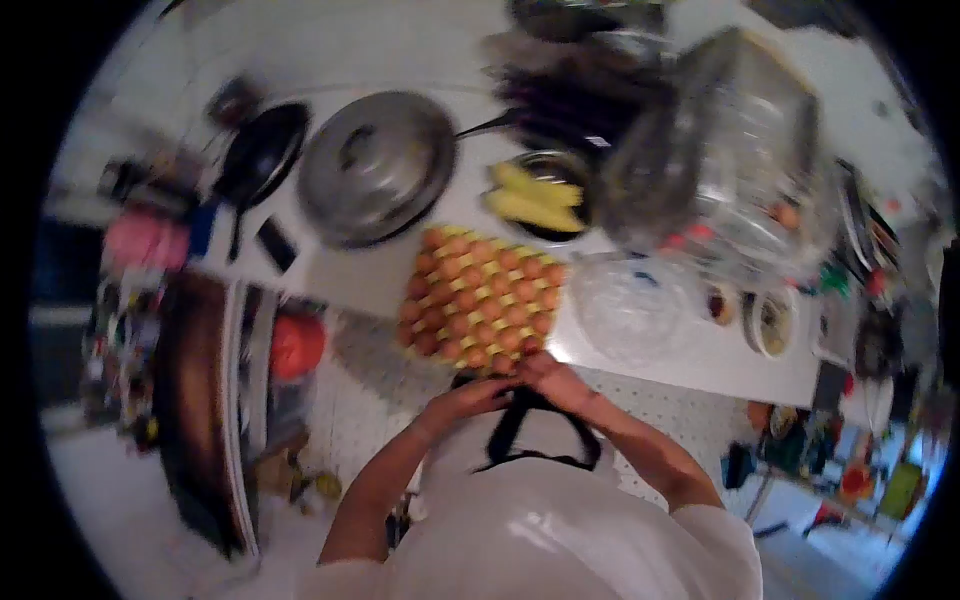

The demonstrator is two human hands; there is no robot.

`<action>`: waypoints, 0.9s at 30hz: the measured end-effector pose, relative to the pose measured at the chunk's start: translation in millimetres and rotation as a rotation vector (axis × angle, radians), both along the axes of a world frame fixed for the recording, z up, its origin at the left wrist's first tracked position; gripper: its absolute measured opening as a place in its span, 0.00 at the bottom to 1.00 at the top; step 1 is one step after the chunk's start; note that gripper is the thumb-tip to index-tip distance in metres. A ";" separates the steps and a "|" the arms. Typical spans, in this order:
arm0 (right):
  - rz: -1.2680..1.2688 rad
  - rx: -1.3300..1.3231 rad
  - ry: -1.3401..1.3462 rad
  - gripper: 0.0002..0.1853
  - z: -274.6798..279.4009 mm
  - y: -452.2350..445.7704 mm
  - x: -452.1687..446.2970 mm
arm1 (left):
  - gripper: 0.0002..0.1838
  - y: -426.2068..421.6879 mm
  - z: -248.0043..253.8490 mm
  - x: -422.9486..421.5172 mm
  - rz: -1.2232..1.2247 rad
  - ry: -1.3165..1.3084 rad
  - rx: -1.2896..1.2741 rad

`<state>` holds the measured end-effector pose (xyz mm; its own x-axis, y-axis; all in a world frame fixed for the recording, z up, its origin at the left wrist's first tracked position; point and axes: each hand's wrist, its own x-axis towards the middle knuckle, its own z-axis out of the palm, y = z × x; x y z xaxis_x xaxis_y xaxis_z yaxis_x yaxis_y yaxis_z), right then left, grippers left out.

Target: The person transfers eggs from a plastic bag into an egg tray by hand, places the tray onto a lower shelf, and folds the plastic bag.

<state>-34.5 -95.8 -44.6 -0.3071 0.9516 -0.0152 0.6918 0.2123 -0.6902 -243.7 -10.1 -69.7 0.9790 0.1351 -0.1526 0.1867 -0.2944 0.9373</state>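
A metal lid (378,168) lies left of the egg tray (480,300), which sits slightly skewed at the table's (350,285) near edge, seemingly almost square. The left hand (472,398) and right hand (553,380) meet beside its near edge; blur leaves both grips unclear.

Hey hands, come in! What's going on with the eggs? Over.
Left hand and right hand close together, by near edge of egg tray. Eggs in rows. Clear plastic close on right, bowl behind. Over.
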 end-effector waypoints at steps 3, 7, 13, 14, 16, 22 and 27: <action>-0.210 -0.021 0.140 0.19 76.6 9.7 21.6 | 0.24 10.6 21.6 -0.1 0.102 0.006 -0.112; -0.722 0.601 -0.029 0.12 213.5 37.0 145.0 | 0.20 26.5 31.7 -2.5 0.180 0.091 -0.083; -1.068 0.579 -0.651 0.12 272.8 48.9 343.2 | 0.19 24.4 51.3 4.9 0.330 0.139 -0.064; -1.066 0.374 -0.747 0.13 271.0 48.8 349.1 | 0.19 24.9 53.1 6.4 0.356 0.168 -0.044; -1.084 0.219 -0.859 0.16 251.3 54.8 365.5 | 0.19 25.8 52.2 6.5 0.378 0.190 -0.072; -1.091 0.083 -0.855 0.15 228.1 59.5 383.4 | 0.20 26.2 52.9 1.0 0.451 0.226 -0.126; -1.114 0.463 -0.441 0.16 276.7 37.8 345.1 | 0.18 25.1 36.9 -16.5 0.558 0.154 0.021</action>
